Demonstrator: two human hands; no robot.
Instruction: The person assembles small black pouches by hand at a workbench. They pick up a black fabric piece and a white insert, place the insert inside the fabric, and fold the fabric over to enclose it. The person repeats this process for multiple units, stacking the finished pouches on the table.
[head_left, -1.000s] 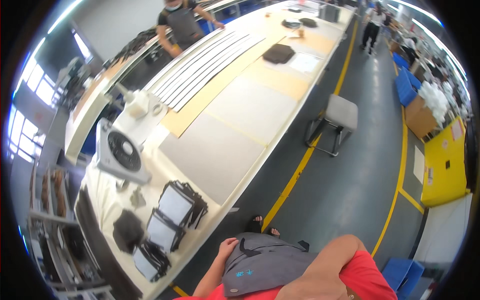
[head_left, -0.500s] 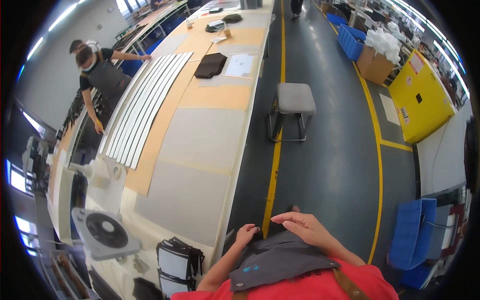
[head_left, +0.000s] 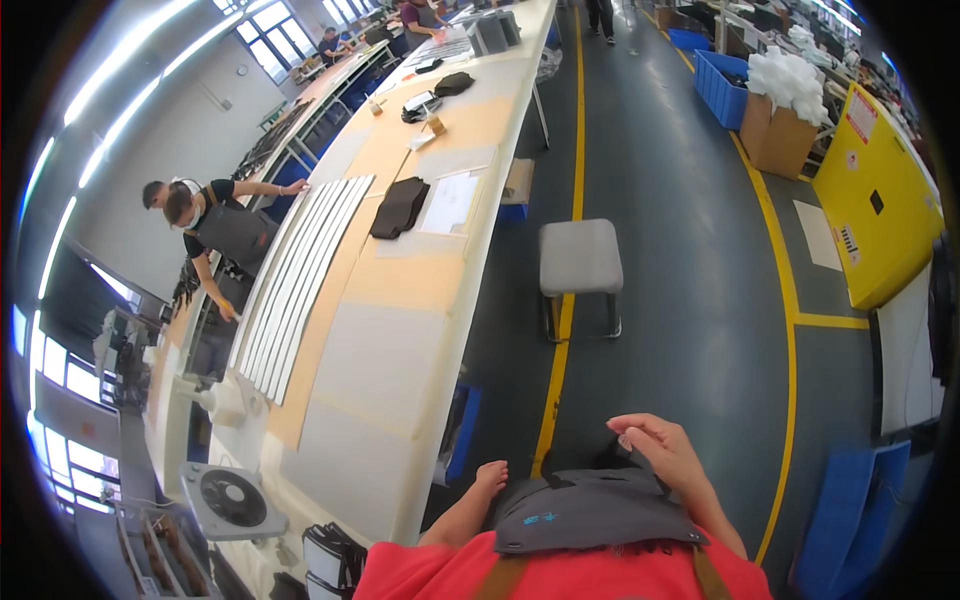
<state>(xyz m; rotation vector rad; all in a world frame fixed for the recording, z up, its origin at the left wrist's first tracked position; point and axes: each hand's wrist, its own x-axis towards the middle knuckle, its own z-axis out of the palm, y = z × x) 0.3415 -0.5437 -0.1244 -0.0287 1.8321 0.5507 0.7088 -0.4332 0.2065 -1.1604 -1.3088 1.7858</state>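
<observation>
My left hand [head_left: 490, 478] hangs low beside the grey apron [head_left: 590, 515], near the long worktable's edge. Its fingers are loosely bent, and nothing shows in them. My right hand [head_left: 658, 448] is raised in front of the apron, over the floor. Its fingers curve to the left with the thumb below them, holding nothing visible; I read it as open. Neither hand touches the table [head_left: 375, 345] or the grey stool [head_left: 580, 255] ahead. Long white strips [head_left: 305, 290] lie side by side on the tabletop, with a dark stack of cut pieces [head_left: 400, 208] beyond them.
A co-worker [head_left: 225, 225] leans over the table's far side. A small fan [head_left: 232, 498] and white bottle [head_left: 222, 402] stand at its near left. Along the right are a yellow cabinet [head_left: 875, 200], a cardboard box [head_left: 780, 137] and blue bins [head_left: 720, 88]. Yellow lines [head_left: 790, 400] mark the grey floor.
The view has tilted up and shifted. My right hand's fingers, stretched out before, are now more bent. My left hand stays low by the apron. The co-worker still leans over the strips.
</observation>
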